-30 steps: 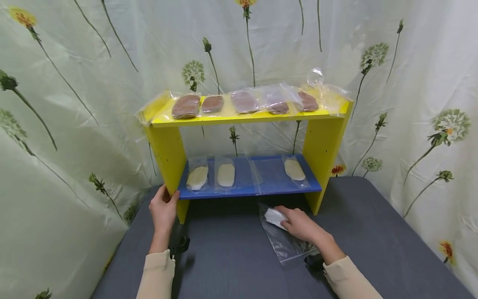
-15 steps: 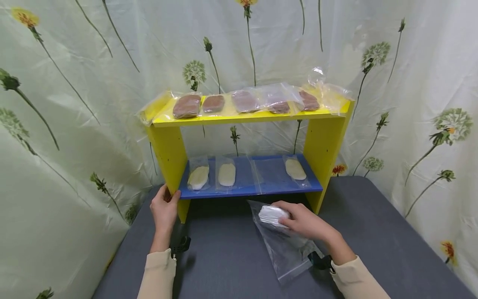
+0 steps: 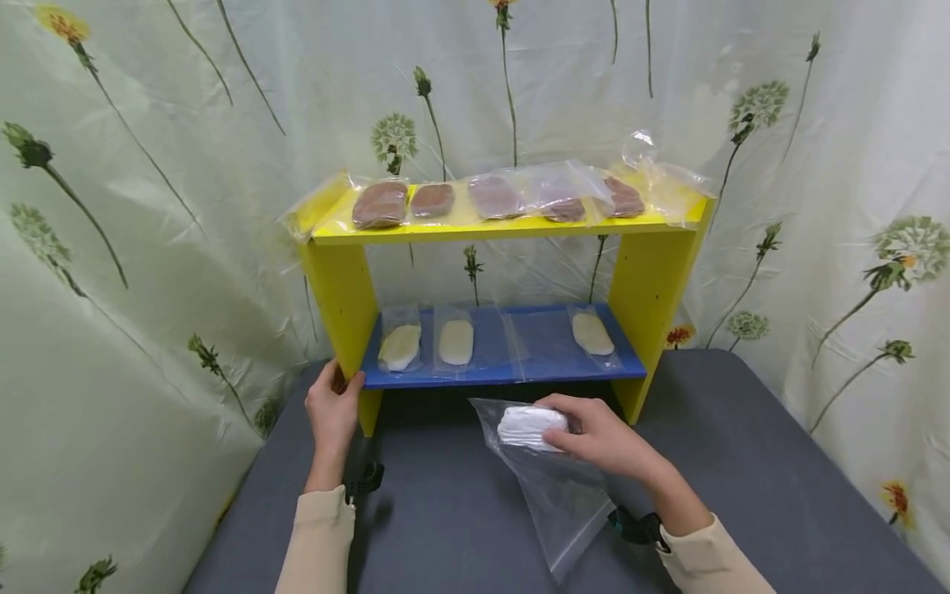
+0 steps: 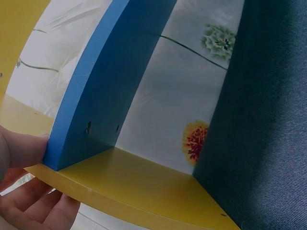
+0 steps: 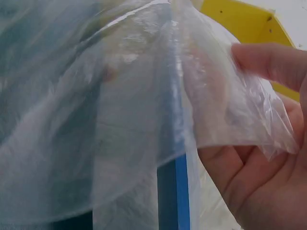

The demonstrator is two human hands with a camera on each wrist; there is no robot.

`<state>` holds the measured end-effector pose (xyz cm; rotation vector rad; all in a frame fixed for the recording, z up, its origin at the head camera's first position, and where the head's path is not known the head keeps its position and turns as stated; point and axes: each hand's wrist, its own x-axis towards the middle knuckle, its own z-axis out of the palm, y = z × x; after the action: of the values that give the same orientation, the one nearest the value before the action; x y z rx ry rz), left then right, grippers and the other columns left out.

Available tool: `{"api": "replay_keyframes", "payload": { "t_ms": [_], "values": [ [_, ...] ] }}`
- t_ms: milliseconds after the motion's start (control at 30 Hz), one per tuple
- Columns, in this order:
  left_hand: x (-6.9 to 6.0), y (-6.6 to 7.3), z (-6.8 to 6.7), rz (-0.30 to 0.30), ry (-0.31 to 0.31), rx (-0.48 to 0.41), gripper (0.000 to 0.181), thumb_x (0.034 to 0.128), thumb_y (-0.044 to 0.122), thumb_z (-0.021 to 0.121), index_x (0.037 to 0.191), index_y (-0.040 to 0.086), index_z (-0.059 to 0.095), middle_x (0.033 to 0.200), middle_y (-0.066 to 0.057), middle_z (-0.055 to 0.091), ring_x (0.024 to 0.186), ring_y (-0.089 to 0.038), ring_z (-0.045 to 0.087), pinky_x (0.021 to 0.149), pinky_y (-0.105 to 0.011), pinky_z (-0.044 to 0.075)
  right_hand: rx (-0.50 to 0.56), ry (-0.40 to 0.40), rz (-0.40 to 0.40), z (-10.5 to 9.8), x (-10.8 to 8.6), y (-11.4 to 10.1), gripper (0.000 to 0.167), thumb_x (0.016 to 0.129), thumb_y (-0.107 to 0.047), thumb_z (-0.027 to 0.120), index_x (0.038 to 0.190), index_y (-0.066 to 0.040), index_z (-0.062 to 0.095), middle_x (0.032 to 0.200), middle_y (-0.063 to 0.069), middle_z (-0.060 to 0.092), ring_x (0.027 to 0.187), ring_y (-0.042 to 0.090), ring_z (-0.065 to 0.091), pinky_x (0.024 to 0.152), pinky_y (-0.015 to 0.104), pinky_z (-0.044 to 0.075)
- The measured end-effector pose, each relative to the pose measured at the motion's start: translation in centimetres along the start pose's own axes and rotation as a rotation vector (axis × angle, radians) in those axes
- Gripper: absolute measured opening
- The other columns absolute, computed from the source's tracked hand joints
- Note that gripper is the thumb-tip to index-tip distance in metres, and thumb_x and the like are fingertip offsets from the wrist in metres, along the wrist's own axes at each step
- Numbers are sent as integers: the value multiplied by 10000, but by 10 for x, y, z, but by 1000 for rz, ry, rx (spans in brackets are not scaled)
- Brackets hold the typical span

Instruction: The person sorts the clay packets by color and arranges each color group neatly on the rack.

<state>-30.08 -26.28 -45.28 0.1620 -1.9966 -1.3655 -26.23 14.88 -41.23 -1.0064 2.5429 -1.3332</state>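
My left hand grips the left side panel of a yellow shelf unit, level with the end of its blue board. In the left wrist view the thumb lies against the board's end, while the fingers curl behind the yellow panel. My right hand holds a clear zip bag by its filled end, above the dark table in front of the unit. Inside the bag is a white, ridged, block-like piece. The bag's zip end hangs down toward me. Clear film covers much of the right wrist view.
On the blue board lie bagged white oval pieces: two at left and one at right. Several bagged brown flat pieces line the yellow top board. A flower-print curtain surrounds the dark table.
My right hand has lifted the bag with the white piece off the table and moved it a little left. The left hand has stayed on the panel.
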Motion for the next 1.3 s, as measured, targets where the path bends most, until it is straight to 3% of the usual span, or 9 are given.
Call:
{"api": "replay_keyframes", "payload": {
  "t_ms": [300, 500, 633, 767, 867, 1033, 1067, 1133, 1300],
  "values": [
    [1, 1, 1, 2, -1, 2, 401, 932, 100, 731, 1321, 56, 644, 1229, -165, 677, 1113, -300, 661, 942, -474, 520, 56, 114, 106, -2, 22, -19, 189, 963, -262, 701, 1148, -246, 670, 721, 41, 591, 485, 171, 433, 455, 314, 418],
    [3, 1, -1, 9, 3, -13, 404, 930, 94, 733, 1324, 64, 646, 1231, -160, 677, 1118, -297, 660, 939, -475, 521, 223, 132, 158, -13, 51, -33, 385, 926, -200, 748, 1271, -123, 596, 934, 99, 703, 737, 265, 622, 629, 364, 559],
    [2, 0, -1, 6, 4, -10, 408, 928, 92, 734, 1325, 63, 646, 1240, -162, 674, 1134, -301, 655, 946, -474, 517, 372, 140, 137, -20, 71, -37, 576, 928, -151, 745, 1433, -99, 472, 1063, 160, 697, 821, 300, 648, 697, 411, 594],
    [2, 1, 0, 5, 0, -7, 406, 932, 109, 734, 1326, 64, 645, 1243, -157, 674, 1134, -294, 655, 948, -472, 516, 489, 185, 66, -25, 87, -39, 686, 932, -117, 736, 1522, -216, 402, 1094, 232, 656, 821, 325, 651, 736, 445, 596],
    [2, 1, 1, 7, -2, -8, 403, 933, 118, 734, 1324, 69, 647, 1232, -150, 679, 1120, -285, 660, 944, -468, 519, 495, 223, 18, -30, 97, -42, 642, 942, -123, 724, 1507, -266, 452, 1167, 223, 618, 867, 329, 656, 764, 442, 592],
    [3, 3, 2, 6, -1, -18, 404, 932, 117, 735, 1323, 68, 649, 1228, -147, 680, 1116, -283, 662, 945, -466, 517, 456, 254, -22, -38, 113, -49, 466, 969, -153, 693, 1421, -160, 578, 1362, 28, 554, 899, 260, 631, 795, 413, 573],
    [3, 3, 2, 4, -1, -18, 405, 933, 118, 734, 1325, 69, 647, 1230, -146, 679, 1118, -283, 661, 946, -466, 516, 459, 261, -28, -40, 115, -50, 453, 974, -155, 685, 1416, -150, 585, 1364, -17, 544, 830, 243, 609, 794, 413, 564],
    [3, 3, 1, -3, -2, -19, 406, 934, 116, 732, 1328, 74, 646, 1239, -141, 676, 1126, -279, 658, 947, -462, 515, 480, 274, -31, -43, 119, -51, 462, 985, -162, 668, 1436, -150, 571, 1117, -29, 599, 684, 193, 536, 769, 377, 535],
    [2, 2, 1, -12, -10, -19, 405, 932, 103, 731, 1326, 72, 647, 1241, -138, 677, 1131, -268, 656, 945, -457, 514, 574, 326, 1, -47, 127, -45, 498, 996, -105, 636, 1477, -176, 533, 1015, -27, 552, 636, 119, 416, 730, 289, 470]
  ]
}}
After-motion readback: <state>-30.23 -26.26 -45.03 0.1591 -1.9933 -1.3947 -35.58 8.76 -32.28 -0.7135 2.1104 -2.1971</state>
